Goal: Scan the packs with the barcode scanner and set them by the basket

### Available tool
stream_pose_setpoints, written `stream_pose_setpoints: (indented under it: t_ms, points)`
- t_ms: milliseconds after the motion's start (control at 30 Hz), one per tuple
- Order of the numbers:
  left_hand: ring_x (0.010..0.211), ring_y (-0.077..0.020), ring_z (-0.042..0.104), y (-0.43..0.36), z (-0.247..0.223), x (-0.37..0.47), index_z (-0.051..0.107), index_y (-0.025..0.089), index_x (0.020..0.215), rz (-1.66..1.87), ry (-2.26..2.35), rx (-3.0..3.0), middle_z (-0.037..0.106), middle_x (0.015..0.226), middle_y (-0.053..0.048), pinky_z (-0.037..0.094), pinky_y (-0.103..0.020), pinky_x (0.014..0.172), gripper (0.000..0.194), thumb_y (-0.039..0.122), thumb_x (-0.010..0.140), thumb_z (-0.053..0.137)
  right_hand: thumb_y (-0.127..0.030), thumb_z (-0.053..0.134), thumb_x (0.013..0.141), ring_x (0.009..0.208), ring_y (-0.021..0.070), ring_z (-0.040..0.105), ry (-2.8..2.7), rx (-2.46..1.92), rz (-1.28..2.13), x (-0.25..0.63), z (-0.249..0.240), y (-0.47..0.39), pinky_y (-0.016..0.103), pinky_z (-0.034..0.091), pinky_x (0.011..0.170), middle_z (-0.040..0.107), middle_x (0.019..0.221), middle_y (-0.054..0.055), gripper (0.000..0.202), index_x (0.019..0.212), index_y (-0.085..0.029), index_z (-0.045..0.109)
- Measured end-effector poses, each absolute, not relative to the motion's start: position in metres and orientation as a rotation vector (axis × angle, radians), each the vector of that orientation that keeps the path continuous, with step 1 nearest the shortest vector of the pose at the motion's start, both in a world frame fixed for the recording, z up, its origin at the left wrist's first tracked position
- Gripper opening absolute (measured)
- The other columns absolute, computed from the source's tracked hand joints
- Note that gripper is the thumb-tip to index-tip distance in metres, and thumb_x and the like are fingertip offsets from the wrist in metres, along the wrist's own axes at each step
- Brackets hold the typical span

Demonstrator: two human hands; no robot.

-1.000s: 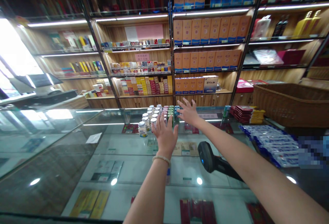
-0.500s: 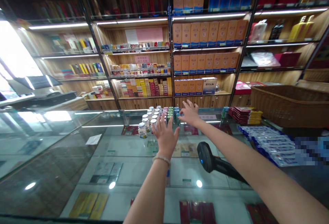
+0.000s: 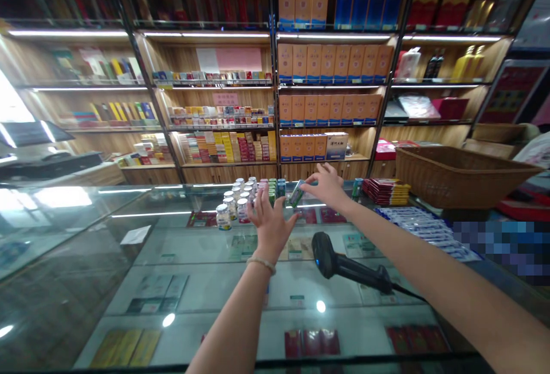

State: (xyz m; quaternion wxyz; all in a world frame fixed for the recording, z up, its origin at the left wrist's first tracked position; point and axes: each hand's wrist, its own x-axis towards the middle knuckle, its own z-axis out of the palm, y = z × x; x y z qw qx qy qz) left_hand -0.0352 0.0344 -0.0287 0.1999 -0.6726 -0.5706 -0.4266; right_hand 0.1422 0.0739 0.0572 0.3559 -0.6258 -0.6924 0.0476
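Between the fingertips of my right hand (image 3: pixel 330 188), a small green-and-blue container (image 3: pixel 295 195) is held tilted just above the glass counter (image 3: pixel 193 248). My left hand (image 3: pixel 271 226) has its fingers spread and holds nothing; it is just in front of the grouped containers and partly covers some of them. That group has rows of small white-capped jars (image 3: pixel 224 217) on the left, then pink, green (image 3: pixel 272 192) and blue ones (image 3: pixel 281 187) on the right. A similar green container (image 3: pixel 357 187) stands apart, beyond my right wrist.
A black barcode scanner (image 3: pixel 339 264) lies on the counter below my right forearm. To the right are stacked red packets (image 3: pixel 384 191), blue-and-white packs (image 3: pixel 419 226) and a wicker basket (image 3: pixel 455 182). A white paper (image 3: pixel 136 235) lies left. Stocked shelves (image 3: pixel 326 161) line the back wall.
My right hand now grips the small green-and-blue container, tilted and clear of the blue row. My left hand stays spread by the jars. The view has shifted to the right.
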Motion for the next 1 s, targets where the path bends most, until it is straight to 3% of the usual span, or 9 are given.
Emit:
stream_pose_setpoints:
  t_ms: [267,467,667,867,1000]
  points:
    - [0.153,-0.0401,0.036,0.028,-0.021,-0.025,0.074,0.026,0.102,-1.243,-1.461,-1.951,0.043,0.164,-0.015,0.017,-0.066,0.125,0.029,0.044,0.081,0.083,-0.053,0.071,0.087,0.157,0.0351,0.026,-1.693,-1.591,0.202,0.170,0.046,0.044,0.064,0.024,0.120,0.044,0.165,0.014,0.031,0.095,-0.024,0.080]
    - [0.153,-0.0389,0.036,0.024,-0.017,-0.019,0.076,0.027,0.105,-1.271,-1.374,-1.972,0.046,0.162,-0.014,0.014,-0.064,0.125,0.024,0.040,0.085,0.078,-0.058,0.065,0.091,0.157,0.0369,0.027,-1.645,-1.634,0.200,0.188,0.033,0.033,0.065,0.026,0.119,0.045,0.165,0.013,0.037,0.096,-0.024,0.080]
    - [0.152,-0.0382,0.036,0.021,-0.015,-0.014,0.078,0.028,0.099,-1.263,-1.302,-2.055,0.044,0.163,-0.013,0.013,-0.066,0.125,0.019,0.039,0.083,0.080,-0.055,0.059,0.097,0.159,0.0361,0.021,-1.764,-1.584,-0.099,0.203,0.023,0.021,0.063,0.024,0.121,0.039,0.169,0.014,0.039,0.093,-0.021,0.079]
    - [0.155,-0.0386,0.031,0.021,-0.015,-0.015,0.081,0.030,0.096,-1.236,-1.299,-2.120,0.037,0.168,-0.010,0.015,-0.066,0.126,0.016,0.041,0.084,0.079,-0.056,0.054,0.100,0.160,0.0380,0.018,-1.915,-1.433,-0.407,0.214,0.010,0.012,0.064,0.021,0.120,0.030,0.172,0.015,0.044,0.109,-0.020,0.078]
    - [0.155,-0.0384,0.030,0.022,-0.015,-0.017,0.082,0.032,0.097,-1.208,-1.254,-2.159,0.034,0.169,-0.009,0.016,-0.065,0.126,0.016,0.041,0.084,0.079,-0.052,0.056,0.100,0.160,0.0373,0.021,-1.940,-1.468,-0.501,0.218,0.005,0.007,0.061,0.018,0.122,0.031,0.172,0.014,0.038,0.108,-0.022,0.077]
